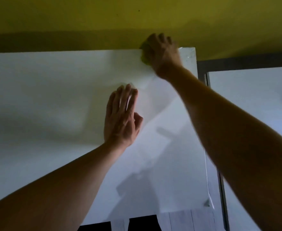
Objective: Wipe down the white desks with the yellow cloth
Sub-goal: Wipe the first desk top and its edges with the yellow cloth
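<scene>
Plain white desk [53, 97] fills the near view, a yellow-green cloth [143, 58] peeks out at its far edge, mustard-yellow wall [87, 19] behind, second white desk [253, 100] right.

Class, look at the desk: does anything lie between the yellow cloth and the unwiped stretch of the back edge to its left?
Nothing visible. The right hand presses the yellow cloth at the white desk's back edge; the left hand rests nearer.

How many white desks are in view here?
2. The near desk fills most of the view under both hands; a second desk stands to its right across a narrow gap, cut off by the frame. Others may lie outside the view.
</scene>
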The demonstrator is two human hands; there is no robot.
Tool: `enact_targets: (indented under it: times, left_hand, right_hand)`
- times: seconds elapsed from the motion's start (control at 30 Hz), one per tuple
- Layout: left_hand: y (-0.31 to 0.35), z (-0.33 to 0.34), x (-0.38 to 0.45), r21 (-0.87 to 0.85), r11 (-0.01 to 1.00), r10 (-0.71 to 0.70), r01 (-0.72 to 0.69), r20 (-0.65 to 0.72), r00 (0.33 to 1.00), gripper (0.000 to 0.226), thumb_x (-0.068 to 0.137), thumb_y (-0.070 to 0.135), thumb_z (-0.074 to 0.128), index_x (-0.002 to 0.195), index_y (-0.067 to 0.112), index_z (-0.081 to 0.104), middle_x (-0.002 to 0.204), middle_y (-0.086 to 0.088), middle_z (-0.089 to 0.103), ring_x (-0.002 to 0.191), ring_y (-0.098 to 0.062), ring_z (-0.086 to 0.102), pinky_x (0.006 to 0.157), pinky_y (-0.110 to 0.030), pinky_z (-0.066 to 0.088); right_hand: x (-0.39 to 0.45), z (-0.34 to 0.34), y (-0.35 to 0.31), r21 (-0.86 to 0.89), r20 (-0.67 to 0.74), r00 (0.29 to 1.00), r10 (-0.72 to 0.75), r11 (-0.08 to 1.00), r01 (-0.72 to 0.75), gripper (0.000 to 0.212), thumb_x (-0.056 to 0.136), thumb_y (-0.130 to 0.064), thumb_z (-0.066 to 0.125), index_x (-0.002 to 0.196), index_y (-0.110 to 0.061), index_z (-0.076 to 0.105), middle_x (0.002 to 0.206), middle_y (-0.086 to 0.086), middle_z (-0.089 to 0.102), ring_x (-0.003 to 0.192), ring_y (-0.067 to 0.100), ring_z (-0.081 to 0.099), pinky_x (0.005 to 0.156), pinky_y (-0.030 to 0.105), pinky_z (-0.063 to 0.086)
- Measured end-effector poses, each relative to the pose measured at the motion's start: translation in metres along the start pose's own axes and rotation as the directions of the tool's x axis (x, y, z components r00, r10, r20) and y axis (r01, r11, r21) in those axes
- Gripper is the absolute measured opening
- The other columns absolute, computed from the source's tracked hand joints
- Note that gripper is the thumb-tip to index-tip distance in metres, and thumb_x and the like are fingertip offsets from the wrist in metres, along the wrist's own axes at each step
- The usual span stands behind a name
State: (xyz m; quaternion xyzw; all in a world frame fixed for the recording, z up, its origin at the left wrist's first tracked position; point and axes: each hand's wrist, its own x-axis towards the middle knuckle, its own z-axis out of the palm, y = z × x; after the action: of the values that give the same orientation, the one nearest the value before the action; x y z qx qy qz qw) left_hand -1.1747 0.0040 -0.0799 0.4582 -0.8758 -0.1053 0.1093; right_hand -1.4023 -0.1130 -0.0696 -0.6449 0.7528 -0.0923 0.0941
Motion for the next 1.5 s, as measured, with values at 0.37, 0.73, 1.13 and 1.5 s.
enact_targets:
  times: [0.37,0.73,1.13,1.5]
  left_hand:
    - [0.007,0.002,0.004,0.048,0.999,-0.01,0.011,-0.016,1.0,0.07,0.092,0.022,0.039,0.159,0.003,0.038,0.166,-0.018,0.035,0.155,-0.039,0.031,0.126,-0.054,0.025]
    - [0.005,0.006,0.003,0.057,0.998,0.01,-0.006,-0.078,0.997,0.069,0.092,0.017,0.045,0.159,0.003,0.038,0.167,-0.016,0.035,0.155,-0.038,0.031,0.127,-0.052,0.023]
    - [0.006,0.005,0.002,0.041,0.999,-0.01,0.011,-0.041,0.999,0.071,0.09,0.024,0.045,0.159,0.008,0.037,0.168,-0.015,0.033,0.154,-0.039,0.029,0.128,-0.051,0.02]
    - [0.01,0.009,-0.007,0.089,0.996,0.028,-0.022,-0.066,0.997,0.064,0.094,0.019,0.043,0.156,0.004,0.037,0.164,-0.023,0.035,0.152,-0.043,0.03,0.128,-0.053,0.018]
  right_hand:
    - [-0.008,0.002,-0.002,0.104,-0.059,0.991,0.117,0.988,-0.111,0.048,0.092,-0.046,0.034,0.121,-0.016,0.058,0.12,0.011,0.056,0.11,0.032,0.05,0.093,0.042,0.04]
    - [-0.009,-0.013,0.047,0.005,-0.113,0.964,0.24,0.971,-0.241,0.044,0.103,-0.037,0.041,0.138,-0.011,0.042,0.131,0.016,0.05,0.12,0.035,0.047,0.101,0.045,0.036]
    - [-0.125,-0.054,0.058,0.329,-0.397,0.836,0.38,0.909,-0.257,0.045,0.1,-0.034,0.038,0.132,-0.008,0.055,0.119,0.017,0.057,0.105,0.036,0.051,0.094,0.043,0.035]
    - [-0.345,-0.042,0.112,0.098,-0.305,0.816,0.492,0.868,-0.487,0.037,0.104,-0.038,0.046,0.136,-0.022,0.055,0.121,0.006,0.053,0.108,0.03,0.049,0.095,0.046,0.04]
